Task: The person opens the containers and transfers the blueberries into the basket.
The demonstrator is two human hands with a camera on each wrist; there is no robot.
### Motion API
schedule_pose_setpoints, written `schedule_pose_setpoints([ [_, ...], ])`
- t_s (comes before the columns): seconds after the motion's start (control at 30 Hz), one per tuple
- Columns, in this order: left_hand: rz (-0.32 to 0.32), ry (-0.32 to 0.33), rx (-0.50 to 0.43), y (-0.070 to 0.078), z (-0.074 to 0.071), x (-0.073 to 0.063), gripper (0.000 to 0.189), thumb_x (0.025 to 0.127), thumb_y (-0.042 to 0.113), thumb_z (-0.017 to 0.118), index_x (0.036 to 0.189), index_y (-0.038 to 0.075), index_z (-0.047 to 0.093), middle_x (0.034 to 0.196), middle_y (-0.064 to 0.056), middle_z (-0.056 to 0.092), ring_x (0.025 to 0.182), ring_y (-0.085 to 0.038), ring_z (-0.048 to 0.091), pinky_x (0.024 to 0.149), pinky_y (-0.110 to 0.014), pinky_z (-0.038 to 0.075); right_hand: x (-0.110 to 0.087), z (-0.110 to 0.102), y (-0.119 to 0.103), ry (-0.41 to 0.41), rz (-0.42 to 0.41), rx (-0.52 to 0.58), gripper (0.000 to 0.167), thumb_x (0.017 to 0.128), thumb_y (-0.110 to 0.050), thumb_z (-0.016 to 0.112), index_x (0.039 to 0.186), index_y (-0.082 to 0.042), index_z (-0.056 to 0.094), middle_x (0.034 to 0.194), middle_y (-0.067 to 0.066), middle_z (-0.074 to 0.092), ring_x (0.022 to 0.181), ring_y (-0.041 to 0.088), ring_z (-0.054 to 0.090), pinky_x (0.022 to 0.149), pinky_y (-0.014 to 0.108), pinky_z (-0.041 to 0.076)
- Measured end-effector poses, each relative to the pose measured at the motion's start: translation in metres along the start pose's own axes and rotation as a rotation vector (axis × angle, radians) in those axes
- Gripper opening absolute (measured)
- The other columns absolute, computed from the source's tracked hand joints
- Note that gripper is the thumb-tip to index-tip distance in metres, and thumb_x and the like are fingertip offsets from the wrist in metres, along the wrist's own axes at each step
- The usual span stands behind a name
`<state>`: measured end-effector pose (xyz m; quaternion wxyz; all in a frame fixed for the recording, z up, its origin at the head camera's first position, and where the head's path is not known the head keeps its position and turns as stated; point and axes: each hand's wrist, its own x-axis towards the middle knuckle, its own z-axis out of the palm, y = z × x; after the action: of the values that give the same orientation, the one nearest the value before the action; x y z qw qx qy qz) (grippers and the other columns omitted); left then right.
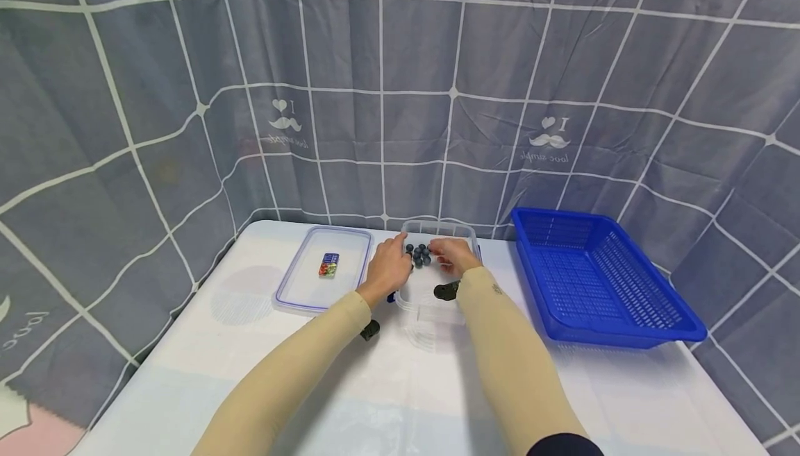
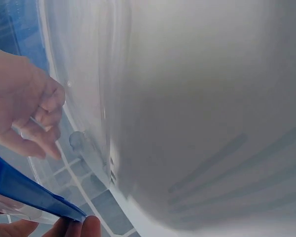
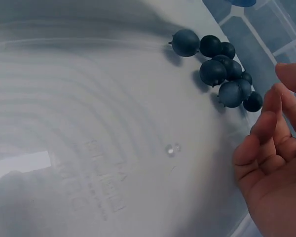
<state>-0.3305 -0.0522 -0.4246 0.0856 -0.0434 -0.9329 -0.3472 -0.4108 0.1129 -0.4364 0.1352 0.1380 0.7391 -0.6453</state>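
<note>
The dark blue berries [image 1: 419, 255] lie grouped in the far part of the clear container [image 1: 425, 284]; the left hand [image 1: 385, 267] seems to grip its left edge, while the right hand [image 1: 455, 256] is loosely bent beside the berries, with nothing visible in it; a tilt or a careless push could make these round berries roll; the lid [image 1: 298, 285] at left and blue basket [image 1: 532, 272] at right limit sideways moving; the surface [image 1: 300, 373] offers more room on the near side.

Booth: grey curtains [image 1: 412, 126], white table [image 1: 394, 400]
</note>
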Motion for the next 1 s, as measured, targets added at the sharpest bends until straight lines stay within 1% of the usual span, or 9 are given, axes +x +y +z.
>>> schedule_pose_setpoints([
  [0.13,0.0,-0.008,-0.008,0.0008,-0.0004,-0.0007,0.052,0.102,0.018,0.043,0.153,0.013,0.043,0.143,-0.015,0.054,0.136,-0.035,0.047,0.108,-0.053,0.043,0.0033,-0.0006,0.0029,0.023,0.006,-0.045,0.025,0.088,-0.012,0.072,0.113,-0.006,0.071,0.078,-0.003,0.058,0.062,0.009,0.047,0.056,0.021,0.042],
  [0.2,0.001,-0.01,-0.012,0.0009,-0.0002,-0.0009,0.052,0.102,0.018,0.043,0.153,0.013,0.043,0.143,-0.016,0.054,0.136,-0.035,0.048,0.108,-0.053,0.043,0.0043,-0.0008,0.0046,0.033,-0.003,-0.075,0.028,0.088,-0.011,0.072,0.115,-0.006,0.072,0.076,-0.002,0.057,0.059,0.009,0.046,0.055,0.02,0.041],
  [0.33,-0.005,-0.011,-0.007,0.0002,0.0,-0.0009,0.052,0.103,0.019,0.042,0.154,0.014,0.042,0.144,-0.015,0.053,0.136,-0.035,0.047,0.107,-0.053,0.044,0.0036,0.0,0.0068,0.021,-0.035,-0.131,0.034,0.088,-0.009,0.072,0.122,-0.005,0.072,0.069,-0.004,0.054,0.054,0.007,0.043,0.053,0.02,0.038],
  [0.43,-0.012,-0.015,-0.002,-0.0005,-0.0008,-0.0012,0.052,0.103,0.02,0.041,0.155,0.014,0.041,0.146,-0.015,0.052,0.137,-0.034,0.046,0.108,-0.053,0.043,0.0049,0.0014,0.0081,0.003,-0.047,-0.149,0.038,0.087,-0.007,0.073,0.125,-0.006,0.071,0.066,-0.006,0.053,0.053,0.006,0.042,0.053,0.021,0.037],
  [0.57,-0.014,-0.015,0.012,0.0002,-0.0019,-0.0013,0.052,0.103,0.021,0.04,0.155,0.014,0.04,0.146,-0.015,0.052,0.138,-0.034,0.046,0.108,-0.053,0.043,0.0051,0.0017,0.008,-0.011,-0.053,-0.175,0.035,0.086,-0.007,0.074,0.121,-0.006,0.074,0.066,-0.005,0.052,0.055,0.007,0.04,0.054,0.022,0.035],
  [0.7,-0.016,-0.013,0.016,0.0017,-0.0023,-0.0012,0.052,0.104,0.021,0.04,0.155,0.015,0.04,0.145,-0.015,0.052,0.137,-0.035,0.046,0.106,-0.054,0.044,0.0001,0.0008,0.0059,-0.027,-0.063,-0.21,0.03,0.084,-0.006,0.075,0.114,-0.007,0.076,0.066,-0.003,0.052,0.056,0.009,0.041,0.055,0.024,0.036],
  [0.77,-0.019,-0.01,0.018,0.0016,-0.002,-0.0011,0.052,0.104,0.021,0.04,0.155,0.015,0.04,0.145,-0.015,0.052,0.137,-0.035,0.047,0.106,-0.054,0.045,-0.001,0.0014,0.0059,-0.03,-0.064,-0.227,0.03,0.085,-0.007,0.075,0.114,-0.007,0.076,0.067,-0.003,0.053,0.057,0.01,0.041,0.056,0.024,0.037],
  [0.87,-0.022,-0.007,0.026,0.0007,-0.0013,-0.001,0.052,0.104,0.021,0.041,0.155,0.016,0.04,0.145,-0.014,0.052,0.137,-0.035,0.047,0.105,-0.054,0.045,-0.0012,0.0031,0.0073,-0.023,-0.062,-0.245,0.033,0.087,-0.008,0.074,0.12,-0.007,0.074,0.069,-0.004,0.054,0.059,0.009,0.042,0.058,0.023,0.037],
  [1.0,-0.018,-0.005,0.029,-0.0007,-0.0002,-0.0013,0.052,0.104,0.021,0.04,0.155,0.016,0.04,0.145,-0.014,0.053,0.137,-0.034,0.047,0.106,-0.054,0.045,0.0015,0.0045,0.0102,-0.014,-0.063,-0.263,0.035,0.088,-0.007,0.073,0.123,-0.004,0.072,0.066,-0.004,0.052,0.057,0.009,0.041,0.055,0.023,0.036],
])
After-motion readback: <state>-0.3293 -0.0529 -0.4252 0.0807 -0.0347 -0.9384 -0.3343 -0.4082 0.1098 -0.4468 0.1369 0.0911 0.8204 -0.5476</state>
